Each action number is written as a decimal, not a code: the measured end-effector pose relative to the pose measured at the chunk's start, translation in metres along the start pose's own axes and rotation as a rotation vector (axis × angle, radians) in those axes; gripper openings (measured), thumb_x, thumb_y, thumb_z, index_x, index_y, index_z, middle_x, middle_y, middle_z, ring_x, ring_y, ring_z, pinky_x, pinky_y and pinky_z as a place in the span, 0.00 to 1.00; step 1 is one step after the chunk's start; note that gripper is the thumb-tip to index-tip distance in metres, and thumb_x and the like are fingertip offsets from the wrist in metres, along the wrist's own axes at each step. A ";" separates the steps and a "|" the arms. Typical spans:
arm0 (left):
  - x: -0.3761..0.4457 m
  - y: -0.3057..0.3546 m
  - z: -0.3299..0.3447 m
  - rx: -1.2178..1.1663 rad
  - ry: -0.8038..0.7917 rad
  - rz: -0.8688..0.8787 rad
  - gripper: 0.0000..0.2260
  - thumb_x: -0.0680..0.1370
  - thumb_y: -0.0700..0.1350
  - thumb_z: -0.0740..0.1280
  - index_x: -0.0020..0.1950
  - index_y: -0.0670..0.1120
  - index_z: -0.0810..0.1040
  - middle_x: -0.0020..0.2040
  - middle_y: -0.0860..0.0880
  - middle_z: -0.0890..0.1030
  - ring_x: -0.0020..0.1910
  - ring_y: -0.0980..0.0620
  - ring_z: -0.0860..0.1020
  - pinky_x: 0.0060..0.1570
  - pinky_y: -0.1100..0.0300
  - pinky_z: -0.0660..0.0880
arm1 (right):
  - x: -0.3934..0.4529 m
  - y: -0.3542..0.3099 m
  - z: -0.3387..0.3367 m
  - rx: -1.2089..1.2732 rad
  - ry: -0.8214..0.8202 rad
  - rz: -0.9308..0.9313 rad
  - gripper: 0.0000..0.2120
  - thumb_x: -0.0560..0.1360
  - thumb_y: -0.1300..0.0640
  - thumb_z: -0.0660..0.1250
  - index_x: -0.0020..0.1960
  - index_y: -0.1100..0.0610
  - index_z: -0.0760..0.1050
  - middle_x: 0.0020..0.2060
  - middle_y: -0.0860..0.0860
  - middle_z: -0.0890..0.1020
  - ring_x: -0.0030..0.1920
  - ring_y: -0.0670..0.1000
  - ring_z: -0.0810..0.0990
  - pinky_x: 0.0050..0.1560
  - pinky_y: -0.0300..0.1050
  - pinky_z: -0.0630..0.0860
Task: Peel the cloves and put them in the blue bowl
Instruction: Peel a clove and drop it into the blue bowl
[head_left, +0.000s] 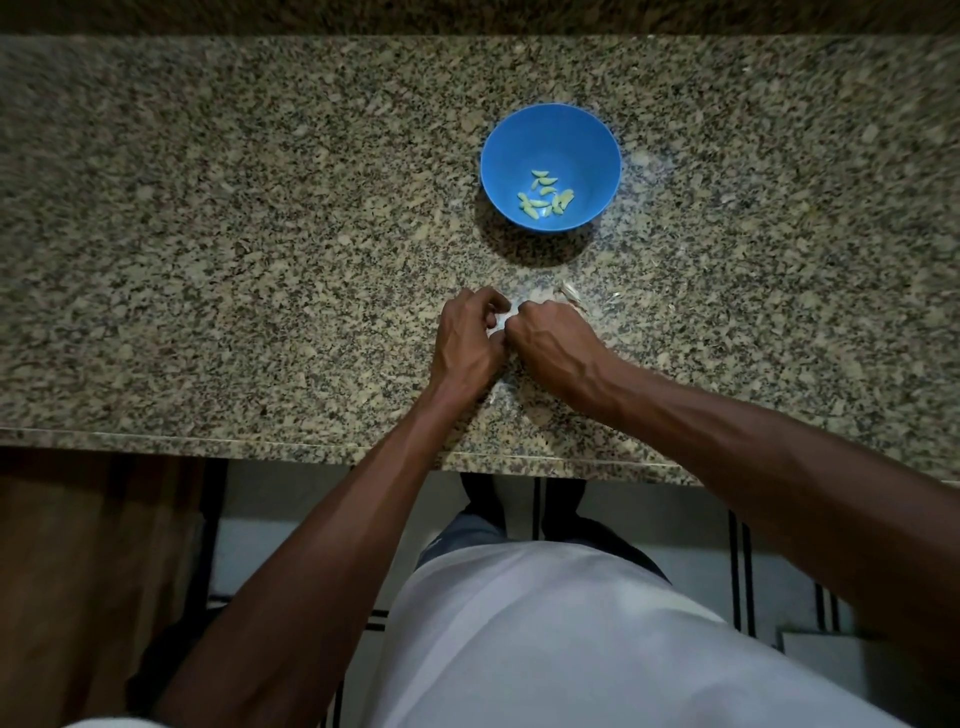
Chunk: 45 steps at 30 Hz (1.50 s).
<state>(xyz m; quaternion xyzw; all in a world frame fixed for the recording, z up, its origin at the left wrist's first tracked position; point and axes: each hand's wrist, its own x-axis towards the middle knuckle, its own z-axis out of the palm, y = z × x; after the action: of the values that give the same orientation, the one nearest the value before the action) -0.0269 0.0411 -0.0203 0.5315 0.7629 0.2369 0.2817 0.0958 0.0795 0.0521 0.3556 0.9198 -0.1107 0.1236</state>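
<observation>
Head view: your left hand (470, 338) and right hand (550, 340) meet knuckle to knuckle on the granite counter (208, 234), both pinching one pale clove (503, 319). The blue bowl (597, 135) stands at 12 o'clock, apart, holding peeled cloves (545, 200). Loose skins (571, 296) lie at 1 o'clock.

cloves (545, 197) in bowl (506, 130) beyond hands

The person wears a loose white shirt (597, 639) that fills the lower view, with dark trousers (467, 530) showing beneath its hem. Both forearms are bare, with no sleeves, and nothing is worn on either wrist
</observation>
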 end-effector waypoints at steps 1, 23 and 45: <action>0.001 0.001 -0.001 -0.004 0.004 -0.002 0.10 0.76 0.39 0.72 0.55 0.49 0.79 0.52 0.50 0.78 0.51 0.50 0.76 0.50 0.55 0.78 | 0.000 -0.001 0.000 0.011 0.007 0.001 0.09 0.85 0.64 0.59 0.58 0.65 0.77 0.41 0.58 0.77 0.41 0.60 0.80 0.41 0.51 0.67; -0.013 0.023 -0.013 -0.129 0.099 0.225 0.05 0.79 0.36 0.71 0.53 0.41 0.86 0.46 0.46 0.87 0.42 0.54 0.83 0.43 0.63 0.80 | -0.016 0.039 0.033 1.337 0.222 0.549 0.06 0.78 0.60 0.75 0.49 0.63 0.84 0.37 0.57 0.87 0.39 0.58 0.88 0.47 0.60 0.86; 0.005 0.030 -0.036 -0.637 -0.621 -0.327 0.08 0.81 0.32 0.66 0.51 0.33 0.84 0.45 0.39 0.85 0.40 0.52 0.82 0.42 0.62 0.79 | -0.037 0.048 0.038 0.632 0.469 0.125 0.10 0.73 0.74 0.71 0.48 0.61 0.84 0.41 0.54 0.86 0.40 0.51 0.82 0.42 0.51 0.82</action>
<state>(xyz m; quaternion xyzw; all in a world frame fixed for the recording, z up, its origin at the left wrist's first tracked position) -0.0321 0.0537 0.0250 0.3374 0.6056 0.2415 0.6791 0.1608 0.0801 0.0224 0.4472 0.8202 -0.2962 -0.1989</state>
